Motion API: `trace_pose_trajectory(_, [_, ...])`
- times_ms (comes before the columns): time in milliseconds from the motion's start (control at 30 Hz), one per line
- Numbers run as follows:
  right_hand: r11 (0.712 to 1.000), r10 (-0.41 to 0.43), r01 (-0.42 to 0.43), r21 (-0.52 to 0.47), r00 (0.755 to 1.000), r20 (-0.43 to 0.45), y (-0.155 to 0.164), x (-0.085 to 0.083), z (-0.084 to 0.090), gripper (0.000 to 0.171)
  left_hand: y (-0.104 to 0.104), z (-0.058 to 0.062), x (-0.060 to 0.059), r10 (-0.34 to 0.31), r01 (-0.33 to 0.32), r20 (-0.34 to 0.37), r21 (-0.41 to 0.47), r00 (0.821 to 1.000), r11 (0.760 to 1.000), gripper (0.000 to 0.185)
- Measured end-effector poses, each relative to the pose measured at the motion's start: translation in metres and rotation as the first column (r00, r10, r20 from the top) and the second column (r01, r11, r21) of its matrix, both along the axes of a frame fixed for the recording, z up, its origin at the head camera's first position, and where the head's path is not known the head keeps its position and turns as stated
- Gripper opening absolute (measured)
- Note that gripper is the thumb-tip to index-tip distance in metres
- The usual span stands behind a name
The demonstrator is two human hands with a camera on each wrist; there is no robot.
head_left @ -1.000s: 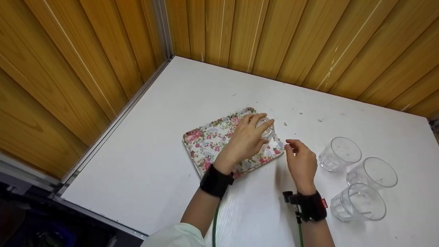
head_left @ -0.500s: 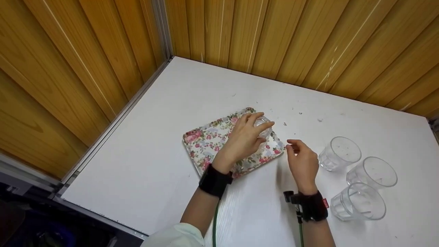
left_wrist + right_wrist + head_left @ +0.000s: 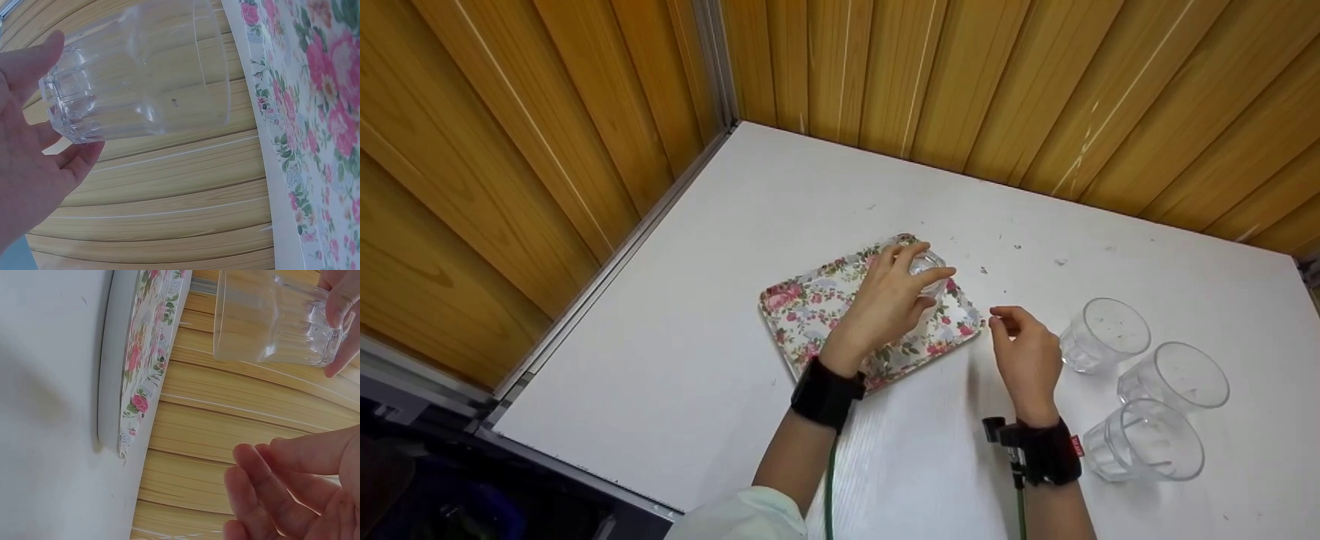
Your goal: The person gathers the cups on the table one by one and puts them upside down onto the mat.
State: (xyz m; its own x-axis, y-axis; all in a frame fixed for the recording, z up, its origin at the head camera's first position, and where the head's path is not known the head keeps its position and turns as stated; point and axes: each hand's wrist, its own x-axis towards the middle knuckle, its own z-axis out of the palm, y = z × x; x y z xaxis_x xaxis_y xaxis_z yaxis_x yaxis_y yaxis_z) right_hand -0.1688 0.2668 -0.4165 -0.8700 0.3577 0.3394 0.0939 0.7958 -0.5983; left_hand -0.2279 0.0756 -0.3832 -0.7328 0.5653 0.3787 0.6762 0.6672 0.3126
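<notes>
1. Moved a bit since a second ago: left hand (image 3: 894,296) and its clear glass (image 3: 926,266), further over the flowery tray (image 3: 802,319).
2. Fingers curled round glass, held mouth-down just above tray.
3. Right hand (image 3: 1027,356) loose, holding nothing.
4. Next, probably: lower gently, then let go.

The glass (image 3: 928,268) is clear, ribbed plastic with a thick faceted base — held upside down by its base in the left hand (image 3: 889,301), mouth facing down, lifted just above the far right part of the tray (image 3: 802,311). The tray is a rectangle with rounded corners — pink roses on white — lying flat and slantwise on the table.
</notes>
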Motion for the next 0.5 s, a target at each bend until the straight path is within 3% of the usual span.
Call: trace_pose_trajectory(500, [0.999,-0.006,0.007,-0.033,1.000,0.029,0.0023,0.0039,0.0060,0.015,-0.0016,0.0007,-0.0001,0.014,-0.014,0.010,0.001,1.000,1.000,0.039])
